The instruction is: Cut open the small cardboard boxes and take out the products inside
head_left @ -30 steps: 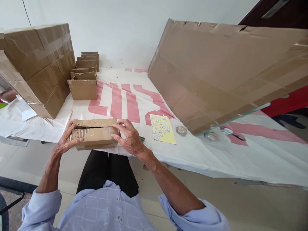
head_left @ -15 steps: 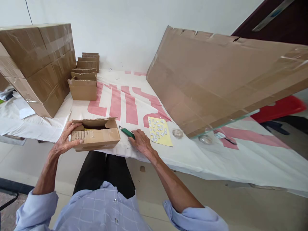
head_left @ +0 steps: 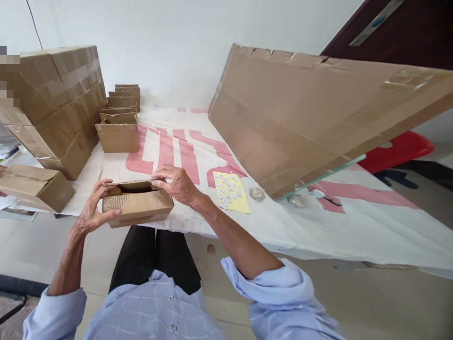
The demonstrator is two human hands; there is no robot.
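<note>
A small brown cardboard box (head_left: 141, 208) sits at the table's near edge with its top flaps open. My left hand (head_left: 92, 208) is wrapped round the box's left end, thumb on the front face. My right hand (head_left: 177, 183) rests at the box's upper right corner, fingers pinching the far flap. The green tool seen earlier is hidden.
A yellow sheet (head_left: 230, 192) dotted with small white pieces lies right of the box, with two clear round bits (head_left: 256, 193) beyond. A big cardboard slab (head_left: 311, 113) leans over the table's right. Taped cartons (head_left: 60, 104) and several small boxes (head_left: 118, 134) stand back left; another box (head_left: 33, 186) is at far left.
My right hand left the green tool on the table and came back to the box's far flap. Another box has come into view at far left.
</note>
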